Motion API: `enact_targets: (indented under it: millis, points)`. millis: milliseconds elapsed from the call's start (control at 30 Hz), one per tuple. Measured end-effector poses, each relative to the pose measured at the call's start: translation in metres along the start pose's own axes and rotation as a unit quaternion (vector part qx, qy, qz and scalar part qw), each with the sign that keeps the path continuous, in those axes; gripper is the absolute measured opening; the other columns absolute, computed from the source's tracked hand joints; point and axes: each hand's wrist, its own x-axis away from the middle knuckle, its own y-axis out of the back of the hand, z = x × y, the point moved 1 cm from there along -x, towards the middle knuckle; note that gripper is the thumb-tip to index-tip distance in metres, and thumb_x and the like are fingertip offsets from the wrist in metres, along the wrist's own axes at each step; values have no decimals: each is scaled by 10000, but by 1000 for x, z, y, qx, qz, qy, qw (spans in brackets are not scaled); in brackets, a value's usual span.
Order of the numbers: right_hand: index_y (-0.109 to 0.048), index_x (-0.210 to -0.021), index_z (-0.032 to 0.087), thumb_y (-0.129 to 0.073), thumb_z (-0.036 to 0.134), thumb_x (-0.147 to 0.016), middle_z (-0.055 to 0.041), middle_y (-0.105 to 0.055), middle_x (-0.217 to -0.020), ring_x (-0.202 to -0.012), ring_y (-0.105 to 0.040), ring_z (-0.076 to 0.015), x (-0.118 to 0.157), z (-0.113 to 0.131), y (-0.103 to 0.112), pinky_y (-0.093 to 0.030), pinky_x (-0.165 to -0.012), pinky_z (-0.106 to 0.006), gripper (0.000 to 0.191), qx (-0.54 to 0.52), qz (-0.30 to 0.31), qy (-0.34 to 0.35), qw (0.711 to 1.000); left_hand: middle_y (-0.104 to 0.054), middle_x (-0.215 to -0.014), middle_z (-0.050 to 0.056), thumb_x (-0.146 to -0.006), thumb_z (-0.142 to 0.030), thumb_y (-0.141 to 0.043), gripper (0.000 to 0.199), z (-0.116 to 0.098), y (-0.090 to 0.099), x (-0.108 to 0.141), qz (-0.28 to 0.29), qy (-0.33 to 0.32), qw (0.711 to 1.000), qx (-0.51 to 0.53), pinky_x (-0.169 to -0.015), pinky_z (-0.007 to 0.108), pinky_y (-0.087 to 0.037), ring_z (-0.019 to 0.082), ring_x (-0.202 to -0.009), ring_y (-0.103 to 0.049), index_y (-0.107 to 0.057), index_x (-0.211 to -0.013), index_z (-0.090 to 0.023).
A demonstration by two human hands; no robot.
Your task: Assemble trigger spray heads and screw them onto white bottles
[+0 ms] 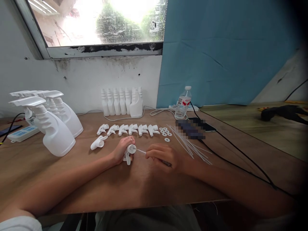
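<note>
My left hand (pixel 122 148) is closed around a white trigger spray head (pixel 131 149), its round collar turned to the right and its trigger pointing down. My right hand (pixel 163 155) grips a slim tool with a thin metal shaft (pixel 141 151); its dark end sticks out below my palm. The shaft's tip meets the collar's opening; how deep it reaches I cannot tell. Behind my hands stands a row of several more trigger spray heads (pixel 133 129). One spray head (pixel 98 143) lies apart, left of my left hand. Beyond my right hand lie several white ring washers (pixel 165 131).
Several thin white tubes (pixel 190 146) lie beside my right forearm. White spray bottles (pixel 59 134) with heads fitted stand at left; headless bottles (pixel 120 102) line the wall. A water bottle (pixel 183 104), a phone (pixel 204 125) and black cables (pixel 240 162) occupy the right.
</note>
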Motion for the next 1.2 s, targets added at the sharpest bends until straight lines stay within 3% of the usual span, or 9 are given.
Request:
enact_targets:
  millis: [133,300,400,633,833,967,1200]
  points:
    - [-530,-926,163,-392,73,-829,-61,-607,-770,-649,-519,-149,0,2,-4,-411,-602,-272,191,108,-6,39,993,-494,-492,-54,-721,-300,-545,158,-1,-4,1,-41,5,999,-30,-295,206,-315,126,-316,-477,-430,-723,-191]
    - [-524,-951,158,-381,75,-856,-76,-587,-816,-706,-523,-153,-4,8,-8,-437,-634,-259,191,112,20,12,993,-477,-492,-46,-735,-325,-529,186,-1,-4,1,-55,-21,998,-31,-309,214,-343,122,-332,-472,-416,-671,-191]
    - [-522,-979,155,-366,67,-875,-87,-570,-866,-763,-532,-147,-4,7,-7,-456,-679,-246,207,69,34,1,997,-474,-500,-43,-720,-321,-542,197,-1,-2,1,-48,-22,999,-16,-293,217,-346,121,-320,-467,-415,-650,-188]
    - [-500,-993,151,-330,69,-909,-103,-548,-920,-824,-531,-138,0,-1,-5,-462,-724,-246,207,-42,0,9,999,-481,-486,-33,-747,-290,-485,171,3,5,-1,6,-14,1000,1,-246,203,-256,114,-264,-431,-439,-626,-178]
    - [-542,-983,153,-362,128,-942,-74,-554,-898,-781,-514,-127,1,0,1,-439,-717,-257,187,-102,36,-63,992,-500,-525,-36,-697,-223,-517,110,5,5,-3,23,-9,1000,-11,-252,185,-260,96,-280,-450,-454,-626,-169]
    - [-578,-887,154,-376,161,-946,-43,-557,-798,-746,-531,-129,-1,-5,1,-437,-712,-270,211,-158,-19,-101,982,-495,-517,-34,-690,-219,-514,101,4,4,-5,32,6,999,-16,-245,184,-245,100,-274,-449,-460,-623,-166]
    - [-607,-806,137,-423,222,-927,-18,-555,-686,-668,-549,-132,-1,-13,-5,-445,-669,-284,237,-281,-84,-201,935,-488,-493,-37,-693,-240,-510,103,2,5,-6,39,21,999,2,-240,191,-267,116,-279,-456,-449,-639,-176]
